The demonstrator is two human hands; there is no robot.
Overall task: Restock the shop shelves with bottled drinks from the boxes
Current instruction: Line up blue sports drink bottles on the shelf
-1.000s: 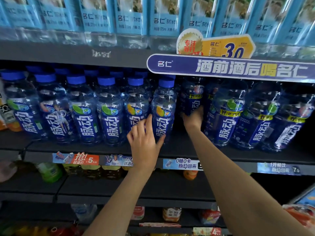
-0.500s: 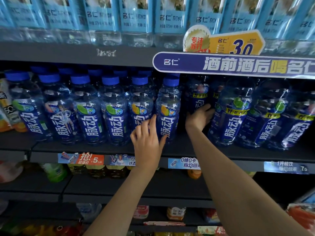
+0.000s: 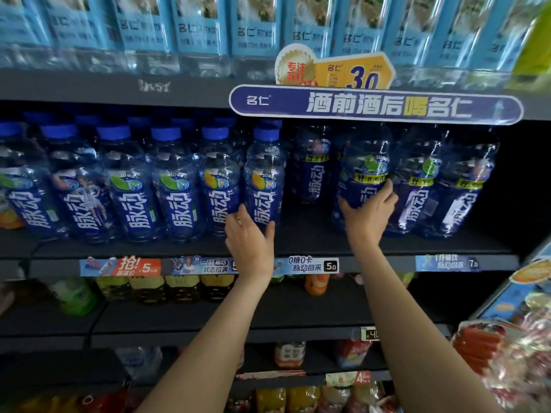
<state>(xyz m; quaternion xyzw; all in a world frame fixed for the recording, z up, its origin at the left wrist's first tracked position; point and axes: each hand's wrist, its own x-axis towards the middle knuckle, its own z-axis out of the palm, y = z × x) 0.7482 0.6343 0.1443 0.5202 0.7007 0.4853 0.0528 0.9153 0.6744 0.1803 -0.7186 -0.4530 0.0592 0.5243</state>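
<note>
Bottle (image 3: 362,180) upright, right hand (image 3: 368,214) gripping; left hand (image 3: 250,236) holds bottle (image 3: 264,186).

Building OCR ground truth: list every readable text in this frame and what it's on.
"酒前酒后喝名仁", "名仁": dark blue shelf banner
"30", "名仁": yellow promo sign
"脉动": blue drink bottles
"抢! 5": orange price strip
"0糖0卡 脉动回来 5.0": middle price tag
"7.0": right price tag, other words blurred
"名仁": pale blue top-shelf bottles, small print unreadable
Lower-shelf tags and labels: too blurred.
</note>
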